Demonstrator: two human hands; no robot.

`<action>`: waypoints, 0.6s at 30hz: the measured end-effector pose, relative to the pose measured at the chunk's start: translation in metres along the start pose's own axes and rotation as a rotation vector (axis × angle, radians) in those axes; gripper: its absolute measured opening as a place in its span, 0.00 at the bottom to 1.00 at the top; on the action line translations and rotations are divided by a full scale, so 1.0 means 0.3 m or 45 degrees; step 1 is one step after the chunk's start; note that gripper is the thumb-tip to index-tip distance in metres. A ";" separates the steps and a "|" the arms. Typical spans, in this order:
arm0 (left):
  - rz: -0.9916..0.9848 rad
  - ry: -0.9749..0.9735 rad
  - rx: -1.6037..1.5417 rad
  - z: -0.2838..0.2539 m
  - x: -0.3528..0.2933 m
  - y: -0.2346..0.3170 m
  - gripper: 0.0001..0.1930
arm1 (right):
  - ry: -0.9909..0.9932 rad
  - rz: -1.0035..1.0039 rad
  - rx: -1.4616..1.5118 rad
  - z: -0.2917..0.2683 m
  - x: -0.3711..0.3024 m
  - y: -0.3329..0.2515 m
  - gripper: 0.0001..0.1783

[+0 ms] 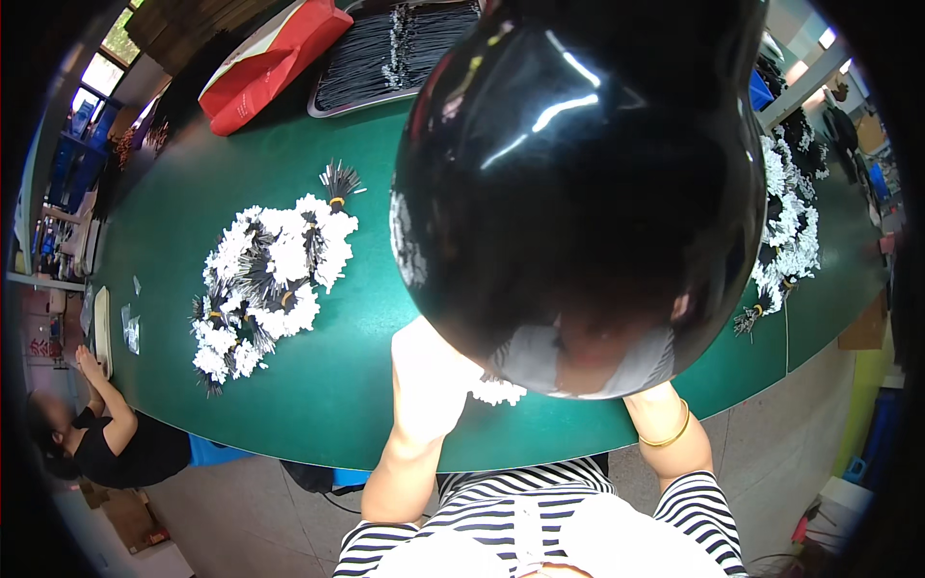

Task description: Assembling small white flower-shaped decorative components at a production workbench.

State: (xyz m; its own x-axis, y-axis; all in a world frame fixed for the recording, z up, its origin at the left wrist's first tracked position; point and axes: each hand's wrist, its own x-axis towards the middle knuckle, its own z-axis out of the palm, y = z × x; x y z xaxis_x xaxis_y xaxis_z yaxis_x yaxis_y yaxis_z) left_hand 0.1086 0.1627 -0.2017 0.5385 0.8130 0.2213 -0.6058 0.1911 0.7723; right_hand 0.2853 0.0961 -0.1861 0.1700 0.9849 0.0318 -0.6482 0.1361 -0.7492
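A large glossy black rounded object (578,212), perhaps a lamp shade, fills the middle of the view and hides most of what lies under it. My left hand (429,376) reaches in beneath its lower left edge, with its fingers out of sight. Beside that hand, a few white pieces (497,390) show on the green table, like the white ends of the bundles. Of my right hand (653,397) only the wrist end appears below the dome's lower right edge, with a gold bangle on the forearm. What either hand touches is hidden.
Left on the green table (356,414) lies a pile of bundled black wires with white ends (279,250). Behind it are a tray of black wires (371,72) and a red bag (270,72). More bundles (795,231) lie right. A person (125,433) sits far left.
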 end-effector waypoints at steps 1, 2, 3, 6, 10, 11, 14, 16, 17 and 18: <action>-0.047 0.186 -0.047 0.024 -0.013 0.003 0.11 | 0.005 0.007 -0.008 -0.003 0.002 0.003 0.29; -0.052 0.181 -0.051 0.015 -0.011 -0.005 0.11 | 0.013 0.016 -0.017 -0.002 0.003 0.008 0.29; 0.010 0.045 0.119 -0.002 -0.012 -0.013 0.11 | 0.015 0.023 -0.019 -0.002 0.003 0.013 0.29; -0.028 -0.085 0.074 -0.015 -0.021 -0.026 0.12 | 0.027 0.037 -0.024 0.000 -0.004 0.023 0.29; 0.104 -0.189 -0.081 -0.061 -0.043 -0.084 0.18 | 0.038 0.048 -0.039 -0.003 -0.006 0.025 0.29; 0.097 -0.114 -0.143 -0.052 -0.051 -0.082 0.26 | 0.045 0.048 -0.044 -0.004 -0.005 0.026 0.29; -0.058 -0.027 -0.224 -0.027 -0.065 -0.053 0.38 | 0.061 0.057 -0.058 -0.010 -0.004 0.028 0.30; -0.065 -0.071 -0.217 -0.063 -0.075 -0.062 0.39 | 0.067 0.073 -0.065 -0.009 0.000 0.032 0.30; -0.074 -0.115 -0.210 -0.075 -0.080 -0.064 0.39 | 0.070 0.084 -0.070 -0.008 -0.001 0.033 0.30; -0.075 -0.117 -0.212 -0.065 -0.077 -0.059 0.39 | 0.078 0.089 -0.079 -0.013 -0.002 0.034 0.30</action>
State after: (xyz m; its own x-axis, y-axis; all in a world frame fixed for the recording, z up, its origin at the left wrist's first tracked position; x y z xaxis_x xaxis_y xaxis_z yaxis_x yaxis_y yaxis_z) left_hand 0.0953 0.1513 -0.2321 0.6224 0.7456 0.2379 -0.6561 0.3314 0.6780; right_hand 0.2815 0.0967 -0.1963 0.1724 0.9831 -0.0610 -0.6134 0.0587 -0.7876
